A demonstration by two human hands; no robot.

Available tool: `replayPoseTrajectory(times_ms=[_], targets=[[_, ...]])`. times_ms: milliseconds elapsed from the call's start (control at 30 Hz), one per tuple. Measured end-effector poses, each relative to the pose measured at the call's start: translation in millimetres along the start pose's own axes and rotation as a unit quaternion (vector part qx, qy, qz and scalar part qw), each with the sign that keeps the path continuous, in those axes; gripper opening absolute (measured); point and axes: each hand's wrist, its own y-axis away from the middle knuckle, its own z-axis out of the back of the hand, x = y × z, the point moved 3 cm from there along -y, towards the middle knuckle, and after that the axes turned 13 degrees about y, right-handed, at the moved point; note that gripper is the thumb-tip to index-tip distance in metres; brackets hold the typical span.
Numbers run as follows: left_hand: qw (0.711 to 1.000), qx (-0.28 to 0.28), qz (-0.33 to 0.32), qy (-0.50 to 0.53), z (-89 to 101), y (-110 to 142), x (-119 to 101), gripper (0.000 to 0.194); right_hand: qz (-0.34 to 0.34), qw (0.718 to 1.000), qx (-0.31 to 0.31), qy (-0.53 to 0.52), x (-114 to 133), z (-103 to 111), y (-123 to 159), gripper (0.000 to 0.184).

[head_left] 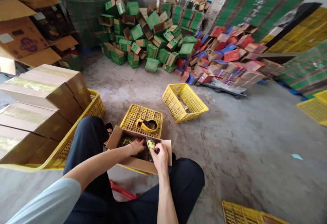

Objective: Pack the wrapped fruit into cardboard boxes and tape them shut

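An open cardboard box [143,164] stands before my knees, holding several dark-and-yellow plastic-wrapped packets [125,141]. My right hand [161,158] is closed round a yellow packet with dark spots [151,144] at the box's right end, thumb and fingers on its sides. What the wrapping contains cannot be made out. Inside the box, my left hand [137,146] reaches down among the packets with its fingers curled; their tips are hidden. Just beyond the box, a yellow-and-black tape dispenser [149,125] lies on an upturned yellow crate [131,116].
Taped cardboard boxes [52,88] fill a large yellow crate [98,103] on the left. Another yellow crate [189,98] sits ahead on the concrete floor [245,135]. Farther back are heaps of green boxes [150,64] and red-and-blue boxes [231,55]. A yellow crate [245,213] shows at lower right.
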Motion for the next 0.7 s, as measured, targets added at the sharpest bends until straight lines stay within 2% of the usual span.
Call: replayPoseTrajectory(times_ms=[67, 133, 233, 300, 367, 433, 500, 600, 700], targets=[[1.000, 0.011, -0.015, -0.021, 8.6, 7.8, -5.8, 0.057, 0.002, 1.000, -0.002, 0.001, -1.0, -2.3, -1.7, 0.030], [0.998, 0.003, -0.053, -0.024, 22.4, 20.8, -15.4, 0.048, -0.002, 1.000, -0.001, 0.002, -2.8, -4.4, -3.3, 0.028], [0.994, -0.057, -0.077, 0.042, 49.8, 46.8, -25.0, 0.044, -0.011, 1.000, 0.013, 0.018, -3.8, -6.0, -4.3, 0.024], [0.984, -0.110, -0.052, 0.129, 67.6, 64.5, -22.5, 0.040, -0.011, 0.999, 0.032, 0.041, -1.7, -6.0, -4.4, 0.021], [0.959, -0.154, 0.006, 0.240, 80.2, 79.0, -13.6, 0.040, 0.002, 0.997, 0.060, 0.057, 3.3, -6.3, -5.3, 0.019], [0.912, -0.169, 0.061, 0.369, 84.7, 88.5, -4.5, 0.045, 0.024, 0.992, 0.106, 0.068, 10.6, -8.4, -7.0, 0.013], [0.847, -0.161, 0.086, 0.500, 82.6, 92.3, -0.4, 0.053, 0.043, 0.980, 0.170, 0.092, 18.7, -13.5, -8.8, 0.009], [0.747, -0.145, 0.073, 0.645, 75.1, 90.0, -4.0, 0.062, 0.058, 0.954, 0.266, 0.129, 29.4, -24.9, -9.9, 0.027], [0.675, -0.142, 0.061, 0.721, 67.1, 84.3, -8.7, 0.059, 0.066, 0.940, 0.310, 0.127, 35.4, -34.2, -9.5, 0.035]])
